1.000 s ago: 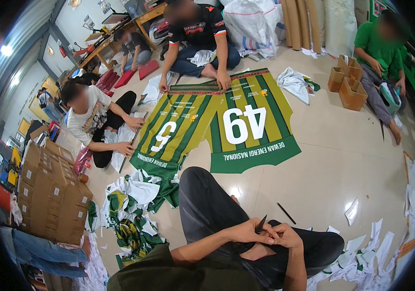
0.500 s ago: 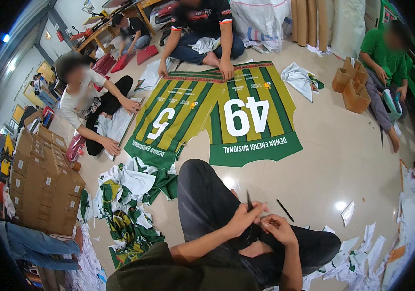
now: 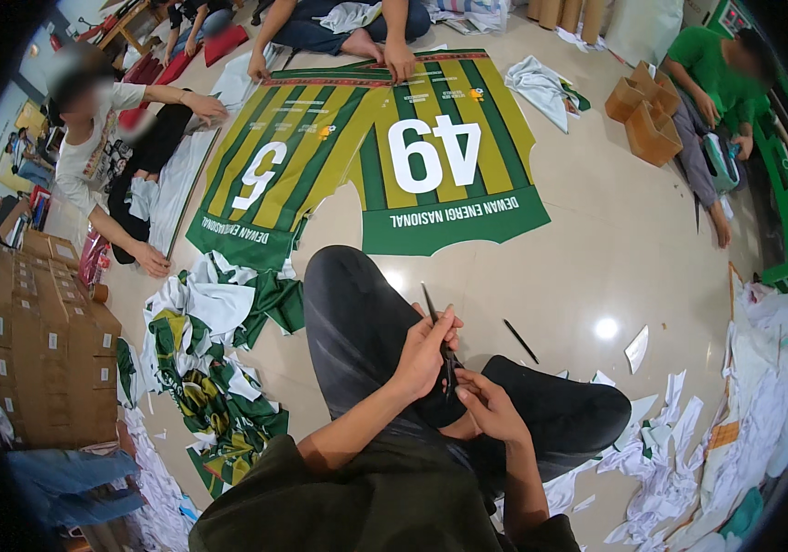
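My left hand (image 3: 426,354) grips dark scissors (image 3: 430,302), blades pointing up and forward, above my crossed legs in black trousers (image 3: 348,322). My right hand (image 3: 491,405) is curled at the lower end of the same scissors, near the handles, which are partly hidden by my fingers. A thin black stick-like thing (image 3: 521,341) lies on the floor to the right. Beyond my knees lie printed green-and-olive striped jersey panels (image 3: 504,162). Green and white fabric offcuts (image 3: 205,382) are heaped beside my left leg.
Co-workers sit around the panels: one at left (image 3: 90,156), one at back (image 3: 311,28), one in green (image 3: 707,92). Cardboard boxes (image 3: 49,340) stand at left, small brown boxes (image 3: 652,129) at back right. White scraps (image 3: 670,460) strew the right floor. Someone's jeans-clad legs (image 3: 76,488) are at lower left.
My left hand has moved up along the scissors, which now stand more upright. The view has tilted, shifting the scene upward. The co-worker at left has moved their upper hand.
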`<move>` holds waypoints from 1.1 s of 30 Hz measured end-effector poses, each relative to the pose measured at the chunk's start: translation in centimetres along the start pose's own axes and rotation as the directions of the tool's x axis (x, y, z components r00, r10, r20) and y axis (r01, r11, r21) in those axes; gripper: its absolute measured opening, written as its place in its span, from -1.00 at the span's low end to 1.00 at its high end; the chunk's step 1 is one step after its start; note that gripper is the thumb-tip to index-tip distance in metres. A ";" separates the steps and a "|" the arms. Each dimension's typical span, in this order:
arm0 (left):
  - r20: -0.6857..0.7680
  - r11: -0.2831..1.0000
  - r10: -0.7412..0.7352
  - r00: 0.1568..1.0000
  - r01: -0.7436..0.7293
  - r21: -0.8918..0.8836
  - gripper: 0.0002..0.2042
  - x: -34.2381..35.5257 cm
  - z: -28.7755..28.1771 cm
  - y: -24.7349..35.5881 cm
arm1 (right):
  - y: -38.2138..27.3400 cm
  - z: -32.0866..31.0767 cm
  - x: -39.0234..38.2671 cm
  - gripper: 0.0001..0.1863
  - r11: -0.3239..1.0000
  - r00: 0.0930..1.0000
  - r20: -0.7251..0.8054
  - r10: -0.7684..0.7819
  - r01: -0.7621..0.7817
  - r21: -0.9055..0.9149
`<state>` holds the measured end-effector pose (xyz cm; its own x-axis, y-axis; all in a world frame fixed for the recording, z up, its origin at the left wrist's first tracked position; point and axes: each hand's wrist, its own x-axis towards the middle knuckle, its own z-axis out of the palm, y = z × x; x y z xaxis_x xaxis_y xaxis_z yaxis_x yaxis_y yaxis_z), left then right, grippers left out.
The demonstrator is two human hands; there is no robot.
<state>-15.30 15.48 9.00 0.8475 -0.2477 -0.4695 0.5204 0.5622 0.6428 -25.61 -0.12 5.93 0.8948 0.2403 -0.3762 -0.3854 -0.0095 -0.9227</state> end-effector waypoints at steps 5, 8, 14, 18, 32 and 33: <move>0.160 0.991 -0.023 0.987 0.001 0.136 -0.72 -0.7 -1.2 0.0 | -0.6 1.5 -0.4 -0.70 0.991 1.000 -0.016 0.025 -0.023 0.132; 0.244 0.968 -0.037 0.969 -0.026 0.249 -0.67 -1.0 -0.7 1.6 | -2.0 1.8 -0.6 -0.74 0.968 0.992 -0.020 0.124 -0.116 0.222; 0.196 0.857 0.222 0.955 -0.287 0.428 -0.74 -0.2 -2.5 3.7 | -3.1 1.0 0.1 -0.79 0.949 0.999 -0.034 0.001 0.010 0.314; 0.192 0.791 0.407 0.893 -0.450 0.416 -0.75 -0.9 -1.6 5.8 | -3.4 -0.3 -0.5 -0.67 0.864 0.982 -0.041 -0.187 0.184 0.470; 0.572 0.738 0.173 0.801 -0.490 0.463 -0.93 -2.5 4.9 5.5 | -2.2 -2.6 -5.4 -0.60 0.910 0.981 -0.034 -0.192 0.190 0.370; 0.600 0.757 0.127 0.790 -0.468 0.456 -0.93 -2.5 5.0 5.8 | -2.0 -2.8 -5.7 -0.58 0.909 0.972 -0.024 -0.233 0.226 0.350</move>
<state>-13.86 15.39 16.96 0.7985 -0.5975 0.0736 0.0451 0.1813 0.9824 -29.37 -4.16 9.68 0.9651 0.2126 -0.1529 -0.2265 0.3851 -0.8947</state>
